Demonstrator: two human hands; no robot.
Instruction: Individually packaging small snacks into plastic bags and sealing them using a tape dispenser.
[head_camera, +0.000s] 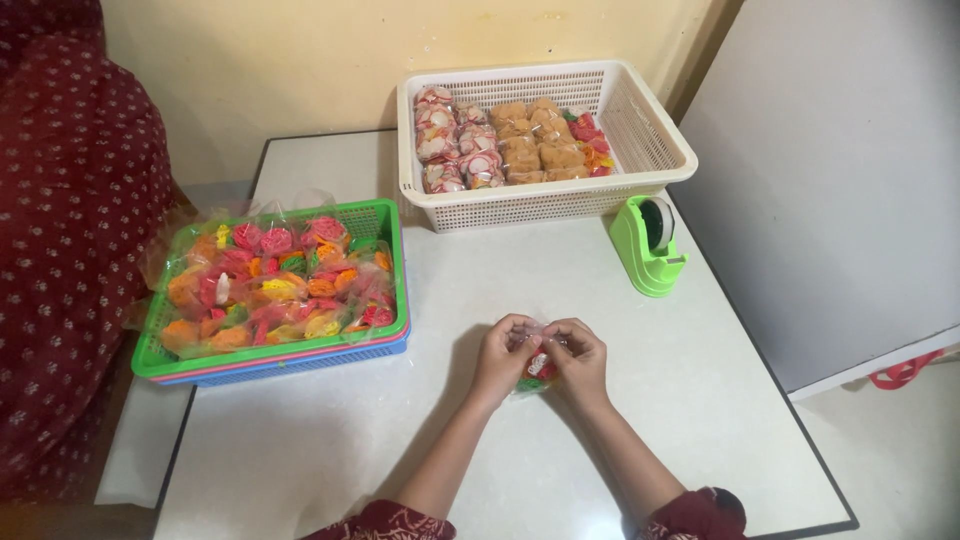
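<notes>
Left hand (505, 352) and right hand (578, 353) together, pinched on small clear plastic snack packet (536, 367) above white desk (330, 450). Advise holding the folded mouth flat, fingers tight.

A home snack-packing corner

A white tabletop (400, 440) against a yellow wall carries a green basket (385, 222) and a white basket (640, 130) of bagged snacks (colourful ones), plus a green tape dispenser (648, 245).
</notes>
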